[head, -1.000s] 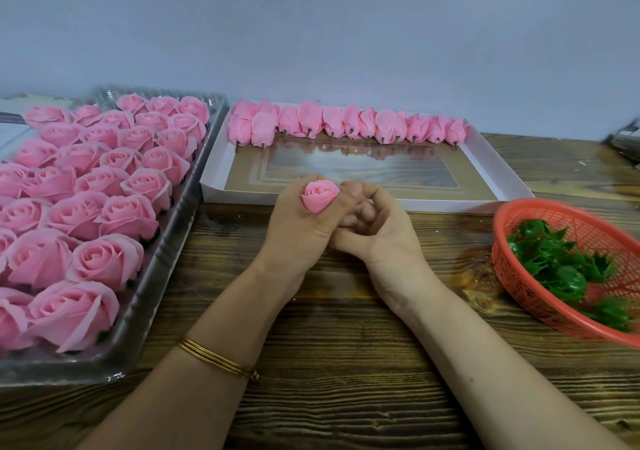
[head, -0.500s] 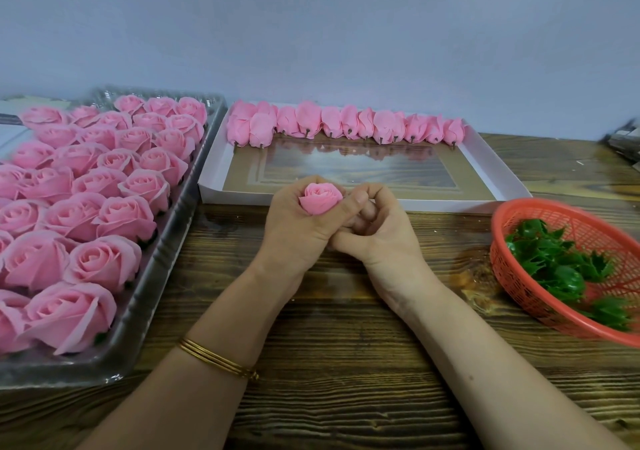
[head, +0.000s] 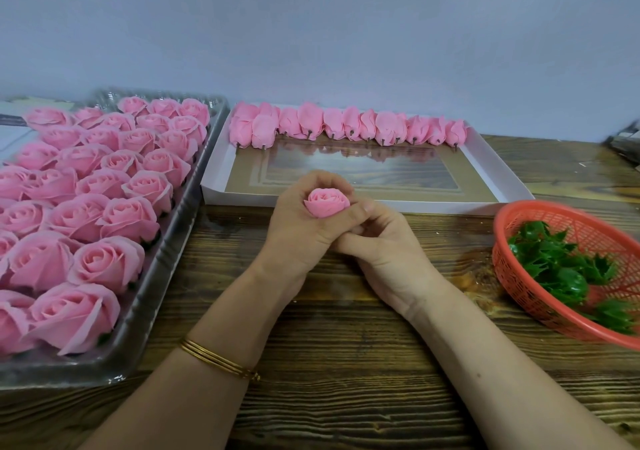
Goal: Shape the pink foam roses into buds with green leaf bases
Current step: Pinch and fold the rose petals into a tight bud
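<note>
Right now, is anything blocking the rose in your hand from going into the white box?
Nothing visible does. The left hand holds the rose just before the white box; only its low front wall lies between.

Open worktop [head: 346, 380] near-centre, hemmed by rose tray [head: 162, 287] left, orange basket [head: 505, 276] right, white box [head: 242, 199] beyond; something dark [head: 627, 144], possibly metal, sits far right.

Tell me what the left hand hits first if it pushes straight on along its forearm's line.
Probably the near wall of the white box, just beyond the left hand gripping the rose; depth is unclear.
</note>
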`<state>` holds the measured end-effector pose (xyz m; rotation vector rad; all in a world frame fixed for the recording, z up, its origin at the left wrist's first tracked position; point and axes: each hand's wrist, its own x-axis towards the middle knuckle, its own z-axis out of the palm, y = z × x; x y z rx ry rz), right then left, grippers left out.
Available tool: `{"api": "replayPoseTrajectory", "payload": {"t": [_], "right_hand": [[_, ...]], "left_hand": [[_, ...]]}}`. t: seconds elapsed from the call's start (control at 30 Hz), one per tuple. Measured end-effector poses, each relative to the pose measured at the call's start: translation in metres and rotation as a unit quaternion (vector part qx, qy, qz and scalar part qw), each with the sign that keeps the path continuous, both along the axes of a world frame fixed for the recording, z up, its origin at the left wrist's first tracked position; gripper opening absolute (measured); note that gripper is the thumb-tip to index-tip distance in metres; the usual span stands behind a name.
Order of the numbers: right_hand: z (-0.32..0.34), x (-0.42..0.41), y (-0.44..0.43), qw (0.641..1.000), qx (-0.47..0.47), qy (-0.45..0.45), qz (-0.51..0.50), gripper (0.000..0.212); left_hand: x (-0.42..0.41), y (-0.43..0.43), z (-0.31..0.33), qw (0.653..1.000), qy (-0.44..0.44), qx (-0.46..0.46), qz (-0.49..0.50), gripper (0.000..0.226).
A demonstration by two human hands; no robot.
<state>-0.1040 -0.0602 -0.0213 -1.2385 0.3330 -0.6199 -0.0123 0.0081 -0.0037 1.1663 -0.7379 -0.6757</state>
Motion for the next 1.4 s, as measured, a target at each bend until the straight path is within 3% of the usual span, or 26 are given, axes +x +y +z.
{"api": "replayPoseTrajectory", "payload": {"t": [0.13,0.33,0.63,0.8,0.93,1.03,1.4], "right_hand": [[0.005,-0.003,-0.002,0.999,-0.010,0.014,0.039,0.047],[0.006,-0.005,-0.002,0.998,-0.019,0.033,0.042,0.042],[0.003,-0.002,-0.004,1.000,0.013,0.024,-0.001,0.051],[0.003,-0.001,-0.005,0.999,0.028,0.025,-0.011,0.055],[0.010,-0.003,-0.009,0.994,0.085,0.028,-0.065,0.038],[0.011,-0.003,-0.007,0.994,0.055,0.040,-0.088,0.038],[0.013,-0.002,0.000,0.993,0.042,0.060,-0.092,0.040]], "left_hand": [[0.003,0.001,0.000,0.998,0.014,0.048,-0.038,0.046],[0.007,0.003,0.001,0.992,-0.030,0.073,-0.103,0.032],[0.005,0.002,-0.002,0.997,-0.034,0.041,-0.052,0.005],[0.003,0.001,-0.003,0.999,-0.032,0.025,-0.017,0.011],[0.005,0.001,-0.003,0.990,-0.123,0.028,0.059,0.009],[0.005,0.003,-0.004,0.983,-0.176,0.042,0.030,0.017],[0.003,0.001,-0.009,0.970,-0.233,0.064,-0.012,0.008]]}}
